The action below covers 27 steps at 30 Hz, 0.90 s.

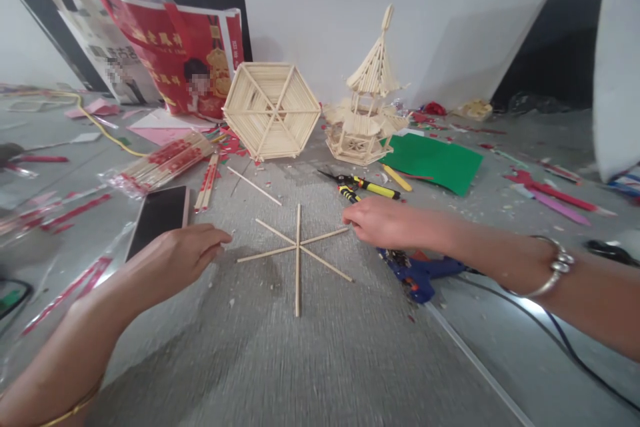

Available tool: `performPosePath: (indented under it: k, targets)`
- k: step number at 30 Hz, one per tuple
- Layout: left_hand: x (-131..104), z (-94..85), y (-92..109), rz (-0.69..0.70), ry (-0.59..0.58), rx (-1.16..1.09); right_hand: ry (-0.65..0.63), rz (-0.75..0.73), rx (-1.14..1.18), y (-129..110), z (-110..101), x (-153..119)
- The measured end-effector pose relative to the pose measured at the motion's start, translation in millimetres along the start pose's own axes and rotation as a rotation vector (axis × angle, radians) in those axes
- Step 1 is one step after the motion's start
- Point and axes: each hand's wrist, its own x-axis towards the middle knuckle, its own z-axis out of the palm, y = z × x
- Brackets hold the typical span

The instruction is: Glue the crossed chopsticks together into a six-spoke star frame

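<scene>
Where the left arm enters the view, a bracelet (75,408) circles it, behind the left hand (193,250). White bag (107,57): upright, well beyond that hand, to its left. Phone (159,217): screen dark, just past the same hand's knuckles. Pack (167,159): wrapped sticks with red bands, beyond the phone as seen from the hand. Red bag (165,60): stands farther out, behind the pack.

Left hand, state: fingers stretched forward, loosely bent, not closed up; nothing seen in them. Fingertips are just left of the star.

Banded sticks (207,183): straight out beyond the left hand. Loose stick (255,187): beyond and right of its fingertips, lying aslant. Hexagon (273,110): ribbed panel, propped on edge, farther out between the two hands.

Star (298,280): crossed sticks, six arms, flat on the grey surface (270,373), between the hands; its upper right arm ends at the right hand's fingertips.

Pliers (357,185): just beyond the right hand. Tower (367,107): tiered, upright, well beyond it.

Right hand (381,221), state: fingers curled in; gap hidden, so cannot tell how far closed, nor whether it touches the star.

Glue gun (423,277): on the near side of the right hand. Green sheet (435,161): beyond it, to the right. Bangle (559,270): on that arm, behind the hand.
</scene>
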Motion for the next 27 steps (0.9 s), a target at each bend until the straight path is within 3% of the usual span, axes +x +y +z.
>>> performPosePath:
  k: [6,27]
  targets:
    - [-1.5,0.5,0.7,0.01,-0.022,-0.024,-0.032,-0.019,-0.028,1.9,9.0,7.9]
    - [0.3,-0.5,6.7,-0.013,-0.079,-0.051,-0.041,0.021,0.013,-4.6,2.4,8.7]
